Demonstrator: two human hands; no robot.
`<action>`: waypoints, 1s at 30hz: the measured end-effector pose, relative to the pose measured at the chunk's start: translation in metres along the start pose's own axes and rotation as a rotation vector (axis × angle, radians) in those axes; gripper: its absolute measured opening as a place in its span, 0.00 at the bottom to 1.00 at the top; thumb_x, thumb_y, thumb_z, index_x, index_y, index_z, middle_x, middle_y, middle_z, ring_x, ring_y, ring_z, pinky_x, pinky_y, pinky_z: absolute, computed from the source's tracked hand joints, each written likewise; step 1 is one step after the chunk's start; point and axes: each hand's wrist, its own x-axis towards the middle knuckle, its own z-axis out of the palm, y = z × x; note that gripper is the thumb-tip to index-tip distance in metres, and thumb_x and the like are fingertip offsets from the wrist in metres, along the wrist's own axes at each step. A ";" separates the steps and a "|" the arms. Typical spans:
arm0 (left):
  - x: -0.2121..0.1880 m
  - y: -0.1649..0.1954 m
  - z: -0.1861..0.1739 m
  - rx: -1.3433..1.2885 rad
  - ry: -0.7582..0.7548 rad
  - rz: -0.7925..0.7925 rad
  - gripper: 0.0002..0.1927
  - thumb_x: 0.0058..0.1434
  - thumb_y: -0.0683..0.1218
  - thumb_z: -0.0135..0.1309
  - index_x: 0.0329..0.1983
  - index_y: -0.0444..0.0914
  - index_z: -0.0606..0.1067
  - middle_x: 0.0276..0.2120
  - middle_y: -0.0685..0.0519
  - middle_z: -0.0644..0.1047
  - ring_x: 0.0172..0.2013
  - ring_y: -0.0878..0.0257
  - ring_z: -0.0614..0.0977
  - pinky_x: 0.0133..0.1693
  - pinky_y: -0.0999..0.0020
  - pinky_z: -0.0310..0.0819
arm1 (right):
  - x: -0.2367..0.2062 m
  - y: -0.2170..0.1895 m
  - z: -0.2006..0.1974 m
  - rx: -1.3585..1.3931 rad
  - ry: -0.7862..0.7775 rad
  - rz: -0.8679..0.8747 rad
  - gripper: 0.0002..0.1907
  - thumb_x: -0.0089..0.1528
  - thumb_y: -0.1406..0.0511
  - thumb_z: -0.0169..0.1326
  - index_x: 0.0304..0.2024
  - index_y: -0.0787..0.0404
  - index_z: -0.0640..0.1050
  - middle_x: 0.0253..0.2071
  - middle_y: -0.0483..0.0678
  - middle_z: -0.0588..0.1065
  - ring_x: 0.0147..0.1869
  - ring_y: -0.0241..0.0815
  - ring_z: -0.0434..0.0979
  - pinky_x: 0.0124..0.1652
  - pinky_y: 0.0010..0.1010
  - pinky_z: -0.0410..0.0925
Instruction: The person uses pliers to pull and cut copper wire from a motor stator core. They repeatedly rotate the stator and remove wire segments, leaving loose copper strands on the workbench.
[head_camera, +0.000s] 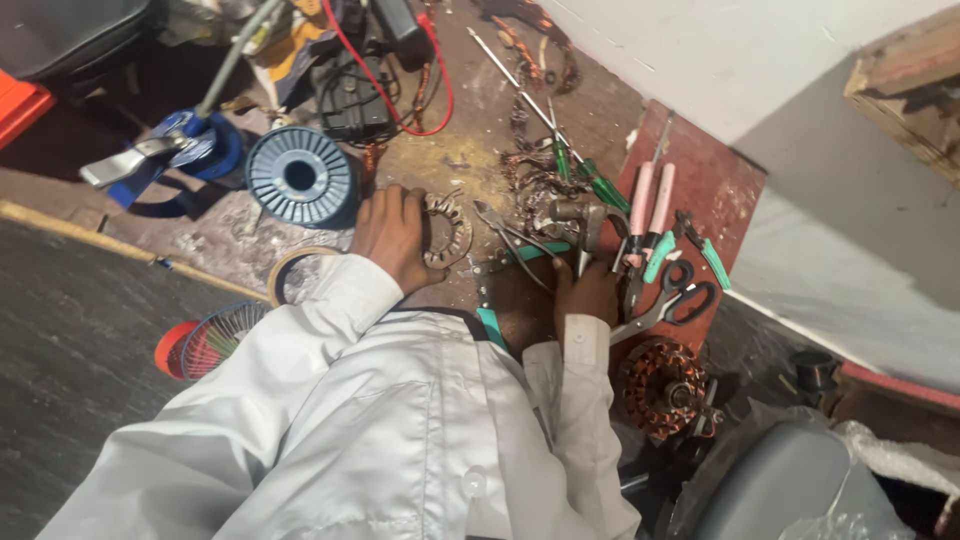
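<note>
White sleeves fill the bottom of my view, both arms running up and away from the camera to the hands. I see the left hand (393, 235) closed around the left edge of a ring-shaped metal motor core (447, 230), fingers curled over its rim; the core lies flat on the floor, its open centre facing up, so it has no marked long axis. I see the right hand (585, 290) closed, gripping what looks like a grey metal tool (583, 225) that points away from the body, long axis near vertical in the view; exactly which handle it holds I cannot tell. Just left of it, pliers with teal handles (520, 250) lie slanted, jaws toward the upper left. Scissors with black handles (680, 295) lie just right of the right hand, near a pink-handled tool (650, 205). Green-handled screwdrivers (585, 175) point to the upper left. A blue-grey wire spool (300, 178) lies on its side just left of the left hand, its hollow facing the camera. A copper-wound motor part (665, 385) sits beside the right sleeve. No readable packages or signs are visible to me. The floor (470, 150) is worn, stained and littered with copper wire scraps; a reddish board (715, 190) carries the tools, and a pale wall (760, 50) bounds the upper right.
</note>
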 end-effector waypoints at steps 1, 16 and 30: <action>-0.002 -0.002 0.001 0.008 -0.004 -0.012 0.57 0.33 0.57 0.76 0.63 0.29 0.64 0.49 0.39 0.68 0.51 0.42 0.70 0.53 0.50 0.64 | 0.002 0.007 0.004 0.021 -0.046 0.019 0.31 0.64 0.47 0.58 0.47 0.70 0.74 0.45 0.67 0.74 0.46 0.71 0.76 0.43 0.58 0.68; -0.018 -0.018 0.011 -0.096 0.063 -0.019 0.57 0.32 0.56 0.76 0.64 0.33 0.64 0.54 0.41 0.67 0.57 0.43 0.69 0.57 0.51 0.65 | 0.000 0.006 -0.020 0.733 -0.104 -0.266 0.19 0.53 0.69 0.62 0.47 0.65 0.75 0.35 0.48 0.77 0.34 0.36 0.76 0.35 0.29 0.70; -0.011 -0.024 0.017 -0.038 -0.023 -0.001 0.62 0.30 0.62 0.76 0.65 0.31 0.61 0.58 0.39 0.65 0.58 0.42 0.66 0.56 0.52 0.63 | -0.054 -0.064 -0.036 0.679 -0.322 -0.131 0.17 0.63 0.56 0.59 0.34 0.64 0.76 0.20 0.47 0.72 0.20 0.36 0.70 0.21 0.30 0.62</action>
